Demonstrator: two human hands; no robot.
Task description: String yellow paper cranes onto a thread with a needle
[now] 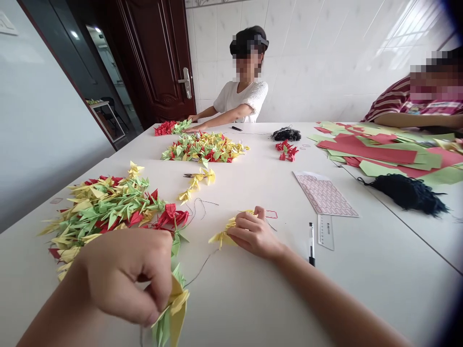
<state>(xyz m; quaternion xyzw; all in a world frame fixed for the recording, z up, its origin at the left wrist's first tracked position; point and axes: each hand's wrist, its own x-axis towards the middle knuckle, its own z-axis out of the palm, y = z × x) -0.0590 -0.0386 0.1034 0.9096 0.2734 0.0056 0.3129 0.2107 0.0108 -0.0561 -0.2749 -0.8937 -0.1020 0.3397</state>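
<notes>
Near the table's [253,303] closest edge, a folded yellow paper [180,308] was touched by the left hand [130,274], fingertips pinched together. Farther in, yellow paper shapes [219,238] were held by the right hand [255,233].

On the white desk [249,299], the left hand [130,277] pinches at the edge of a yellow origami crane [180,308], while the right hand [253,234] curls over a row of yellow cranes [218,238]. A dark thread [201,271] runs between the two. A heap of red, green and yellow cranes [108,207] spreads beyond the left hand. To the right lie a black-capped pen [311,243], a clear ruler [325,232] and a sticker sheet [323,193]. Across the desk, a person in a white top [242,99] reaches toward more cranes [167,127].
</notes>
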